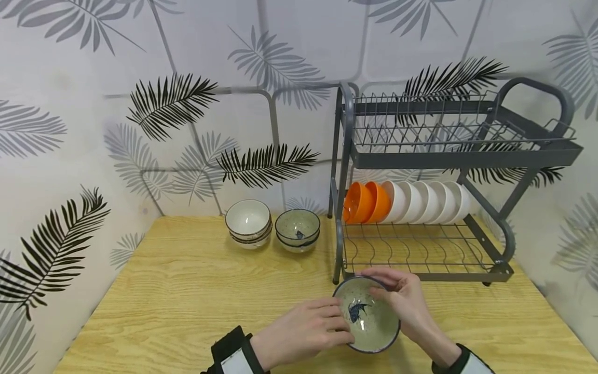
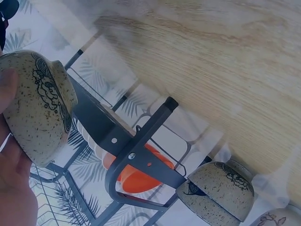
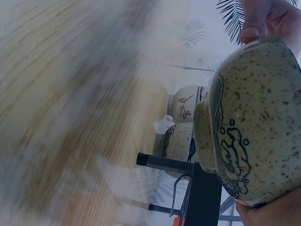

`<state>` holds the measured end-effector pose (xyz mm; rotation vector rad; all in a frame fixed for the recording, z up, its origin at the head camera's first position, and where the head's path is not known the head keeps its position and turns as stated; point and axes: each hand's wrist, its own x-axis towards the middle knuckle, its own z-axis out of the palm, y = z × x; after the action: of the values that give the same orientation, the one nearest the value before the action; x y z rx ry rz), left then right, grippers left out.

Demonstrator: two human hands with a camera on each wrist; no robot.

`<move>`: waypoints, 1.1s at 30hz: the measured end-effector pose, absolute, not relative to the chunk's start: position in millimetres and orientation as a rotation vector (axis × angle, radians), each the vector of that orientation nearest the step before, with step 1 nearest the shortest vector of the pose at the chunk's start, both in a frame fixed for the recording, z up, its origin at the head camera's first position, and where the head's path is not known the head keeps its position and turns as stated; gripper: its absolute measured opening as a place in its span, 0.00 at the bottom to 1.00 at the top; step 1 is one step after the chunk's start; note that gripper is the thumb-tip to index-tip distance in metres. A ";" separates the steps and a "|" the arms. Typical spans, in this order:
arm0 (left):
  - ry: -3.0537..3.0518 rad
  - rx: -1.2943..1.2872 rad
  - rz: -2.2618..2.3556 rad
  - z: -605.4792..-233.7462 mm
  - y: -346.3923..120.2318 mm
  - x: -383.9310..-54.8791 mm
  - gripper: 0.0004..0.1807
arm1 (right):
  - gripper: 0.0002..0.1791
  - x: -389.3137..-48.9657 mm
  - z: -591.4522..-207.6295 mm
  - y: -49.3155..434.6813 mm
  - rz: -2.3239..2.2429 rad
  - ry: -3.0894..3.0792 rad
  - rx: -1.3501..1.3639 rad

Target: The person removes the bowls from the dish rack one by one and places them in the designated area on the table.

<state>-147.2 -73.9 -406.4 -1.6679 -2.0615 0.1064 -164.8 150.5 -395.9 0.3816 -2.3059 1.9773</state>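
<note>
Over wood-grain tabletop (image 1: 187,280), near side of two-tier dish rack (image 1: 467,159), gripped speckled ceramic bowl (image 1: 371,324) at opposite rims with left hand (image 1: 310,327) and right hand (image 1: 409,305); seemed rigid, slick, breakable, best held so.

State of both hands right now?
Left hand: holding the speckled bowl at its left side.
Right hand: holding the same bowl, right side.

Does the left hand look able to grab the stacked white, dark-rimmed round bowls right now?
Probably not until it lets go: the left hand holds the speckled, grey-green round bowl with the right hand. Nothing visible blocks its way to the white bowls.
</note>
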 end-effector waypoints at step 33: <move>-1.895 -1.670 0.322 -407.4 -72.5 -143.5 0.10 | 0.19 -161.6 -398.8 147.8 1.994 -2.375 0.417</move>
<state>-143.5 -72.5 -407.4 -1.6705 -1.8952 0.3224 -161.6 147.8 -398.8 0.4168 -2.3745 1.9944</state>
